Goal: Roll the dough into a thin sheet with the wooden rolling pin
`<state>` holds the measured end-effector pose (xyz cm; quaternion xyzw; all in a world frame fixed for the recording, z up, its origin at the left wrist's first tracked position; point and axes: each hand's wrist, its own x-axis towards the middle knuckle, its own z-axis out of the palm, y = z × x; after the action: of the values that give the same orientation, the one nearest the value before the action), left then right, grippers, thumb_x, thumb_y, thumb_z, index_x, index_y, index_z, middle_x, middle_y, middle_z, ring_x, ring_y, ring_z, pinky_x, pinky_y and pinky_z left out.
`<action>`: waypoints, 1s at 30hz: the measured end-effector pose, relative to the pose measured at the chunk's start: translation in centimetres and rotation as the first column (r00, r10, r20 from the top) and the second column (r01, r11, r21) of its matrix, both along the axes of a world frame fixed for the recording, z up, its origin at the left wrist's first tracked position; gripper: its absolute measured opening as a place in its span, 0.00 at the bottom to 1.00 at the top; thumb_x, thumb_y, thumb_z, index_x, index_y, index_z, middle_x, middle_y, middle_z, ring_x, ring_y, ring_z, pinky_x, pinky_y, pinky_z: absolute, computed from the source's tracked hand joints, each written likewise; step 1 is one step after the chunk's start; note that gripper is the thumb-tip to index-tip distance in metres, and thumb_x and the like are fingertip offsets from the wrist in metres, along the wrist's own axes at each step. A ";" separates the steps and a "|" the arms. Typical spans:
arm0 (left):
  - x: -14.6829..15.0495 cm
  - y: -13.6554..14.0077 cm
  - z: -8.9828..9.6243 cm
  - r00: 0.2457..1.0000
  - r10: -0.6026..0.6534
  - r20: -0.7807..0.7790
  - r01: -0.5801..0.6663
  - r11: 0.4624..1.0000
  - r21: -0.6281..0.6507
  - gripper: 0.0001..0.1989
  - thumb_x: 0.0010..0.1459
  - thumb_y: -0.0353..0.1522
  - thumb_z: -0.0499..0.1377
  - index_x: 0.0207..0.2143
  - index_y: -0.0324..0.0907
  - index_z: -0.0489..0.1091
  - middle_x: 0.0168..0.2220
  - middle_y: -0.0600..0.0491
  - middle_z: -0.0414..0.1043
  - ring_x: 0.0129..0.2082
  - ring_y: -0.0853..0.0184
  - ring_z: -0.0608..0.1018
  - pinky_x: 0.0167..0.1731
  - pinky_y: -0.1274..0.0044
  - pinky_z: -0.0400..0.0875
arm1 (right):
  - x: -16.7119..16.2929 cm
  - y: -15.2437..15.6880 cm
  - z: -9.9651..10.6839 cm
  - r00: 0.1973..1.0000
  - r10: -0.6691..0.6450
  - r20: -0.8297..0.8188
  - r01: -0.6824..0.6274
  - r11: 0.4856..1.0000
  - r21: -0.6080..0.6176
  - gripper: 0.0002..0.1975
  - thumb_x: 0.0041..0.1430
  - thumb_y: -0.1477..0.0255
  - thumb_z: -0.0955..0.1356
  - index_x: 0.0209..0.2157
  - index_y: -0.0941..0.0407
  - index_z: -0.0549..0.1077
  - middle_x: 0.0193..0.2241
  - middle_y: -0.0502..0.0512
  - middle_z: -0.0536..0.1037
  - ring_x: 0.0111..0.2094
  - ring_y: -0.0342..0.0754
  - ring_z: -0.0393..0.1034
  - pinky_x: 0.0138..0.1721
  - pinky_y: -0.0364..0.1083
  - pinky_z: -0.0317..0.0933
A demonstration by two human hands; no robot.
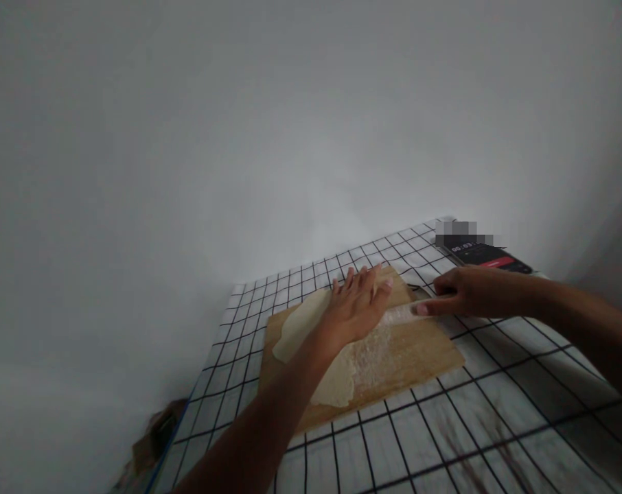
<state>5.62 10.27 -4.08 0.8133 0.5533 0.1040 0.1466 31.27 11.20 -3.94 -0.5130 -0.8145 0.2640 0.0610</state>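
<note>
- Left hand (360, 302): palm down over the board, fingers spread and reaching toward board's far edge, thumb apart from the rest; whether the whole palm presses down is hidden.
- Right hand (452, 293): at board's right edge, fingers curled in, one digit laid out along the pale bar; can't tell if they close all the way round it.
- Pale bar (399, 314): floury, lies between the two hands, across right part of board; its left end meets the left hand, exact kind unclear.
- Dough sheet (301, 326): thin, flat, cream, uneven rim; on left half of board, left hand and forearm cross over it; lower part shows again near board's near edge.
- Flour (375, 353): white smears on bare wood right of dough, just nearer than the bar.
- Wooden board (424, 353): lies flat, set at an angle; near right corner bare, near left stretch partly behind left forearm.
- Greyish item (421, 293): just past right hand, by board's far right edge; mostly covered, can't identify.
- Bench (393, 446): white cloth with black grid lines.
- Phone (496, 261): near bench's far right corner, dark screen, red bar, part pixelated.
- Wall (311, 137): pale, behind bench's far edge.
- Brown items (156, 436): beyond bench's left edge, low down, too blurry to name.
</note>
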 end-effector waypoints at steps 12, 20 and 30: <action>1.1 -4.7 -0.1 0.998 0.042 -0.056 -0.033 0.985 0.167 0.32 0.67 0.52 0.35 0.67 0.52 0.49 0.70 0.56 0.47 0.71 0.58 0.42 0.67 0.56 0.27 | -0.1 -1.0 0.7 0.996 0.084 -0.008 -0.084 0.994 -0.068 0.32 0.48 0.37 0.64 0.26 0.54 0.71 0.24 0.51 0.73 0.26 0.47 0.67 0.24 0.45 0.52; 2.0 -8.0 0.1 0.993 0.094 -0.075 -0.079 0.980 0.184 0.33 0.68 0.50 0.33 0.68 0.45 0.49 0.70 0.51 0.46 0.71 0.58 0.40 0.67 0.56 0.26 | 0.5 -1.0 0.2 0.991 0.100 -0.091 -0.105 0.992 -0.062 0.31 0.59 0.43 0.60 0.27 0.57 0.71 0.24 0.51 0.71 0.25 0.44 0.64 0.26 0.45 0.52; 2.8 -16.1 -1.6 0.994 0.076 -0.075 -0.047 0.942 0.333 0.30 0.68 0.40 0.44 0.70 0.43 0.43 0.70 0.55 0.40 0.70 0.55 0.45 0.68 0.54 0.47 | 1.7 -2.4 1.6 0.940 0.284 -0.188 -0.336 0.864 -0.374 0.22 0.50 0.52 0.73 0.35 0.55 0.72 0.32 0.50 0.75 0.34 0.49 0.68 0.31 0.44 0.57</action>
<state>8.39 -5.85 -5.67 0.8125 0.5590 0.1642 -0.0193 32.92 8.80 -2.32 -0.3588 -0.8094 0.4635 -0.0371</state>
